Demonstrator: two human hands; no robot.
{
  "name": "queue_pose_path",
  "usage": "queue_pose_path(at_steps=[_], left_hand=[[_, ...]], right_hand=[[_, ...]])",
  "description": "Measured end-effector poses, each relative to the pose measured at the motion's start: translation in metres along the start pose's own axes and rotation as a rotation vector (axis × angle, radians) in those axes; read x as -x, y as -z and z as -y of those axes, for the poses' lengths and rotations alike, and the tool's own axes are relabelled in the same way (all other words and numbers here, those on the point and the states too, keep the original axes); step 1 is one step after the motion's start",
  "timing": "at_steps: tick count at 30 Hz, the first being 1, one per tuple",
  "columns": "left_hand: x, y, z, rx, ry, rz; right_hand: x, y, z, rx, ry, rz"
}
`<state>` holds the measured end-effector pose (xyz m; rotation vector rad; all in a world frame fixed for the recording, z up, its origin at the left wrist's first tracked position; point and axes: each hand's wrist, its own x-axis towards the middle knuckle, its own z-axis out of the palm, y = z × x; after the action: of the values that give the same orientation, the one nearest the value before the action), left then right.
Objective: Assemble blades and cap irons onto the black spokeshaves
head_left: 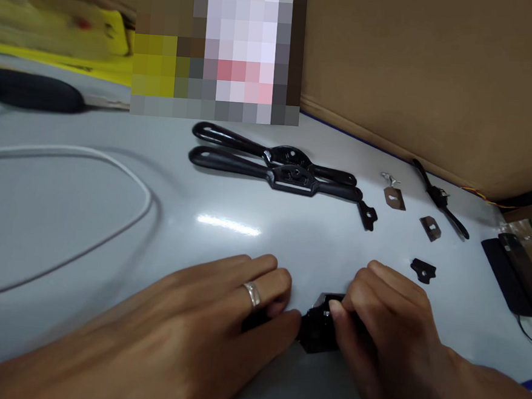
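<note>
Had the left hand (202, 332) nearest the camera, curled round the left handle of a black tool (318, 334) on the near side, between both palms. Pressed the right hand (393, 330) onto the tool's middle, thumb foremost, in a narrow grip; could not tell whether pinching any small part too.

Risked a slip of the tool, probably from glossy paint or uneven pressure. Might have brushed the near black plate (424, 271) aside by working so close to it. Could have lost the small silver parts (390, 179), far right, through one careless knock.

Counted four black tools: one in hand, two side-by-side tools (295, 176) farther off, one far-right tool (440, 196). Counted also two metal blades (394, 198), two black plates, one ring (252, 294), one white cable (148, 198) at left. Could not count the silver parts surely.
</note>
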<state>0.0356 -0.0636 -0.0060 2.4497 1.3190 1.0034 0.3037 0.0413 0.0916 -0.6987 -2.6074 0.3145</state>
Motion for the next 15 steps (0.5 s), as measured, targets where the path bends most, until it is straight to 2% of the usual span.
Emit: queue_pose_path(at_steps=[4,9,12,15], left_hand=[[0.010,-0.003,0.000,-0.069,0.061,0.106],[0.022,-0.016,0.005,-0.159,0.048,0.014],[0.018,-0.013,0.003,-0.120,0.052,0.050],[0.009,-0.004,-0.002,-0.077,0.103,0.086]], right_hand=[[0.002,0.010,-0.003,-0.067,0.027,-0.022],[0.005,0.016,-0.007,-0.256,0.032,0.024],[0.005,0.011,-0.008,-0.255,0.073,0.058],[0.004,0.005,-0.008,-0.303,0.020,0.029]])
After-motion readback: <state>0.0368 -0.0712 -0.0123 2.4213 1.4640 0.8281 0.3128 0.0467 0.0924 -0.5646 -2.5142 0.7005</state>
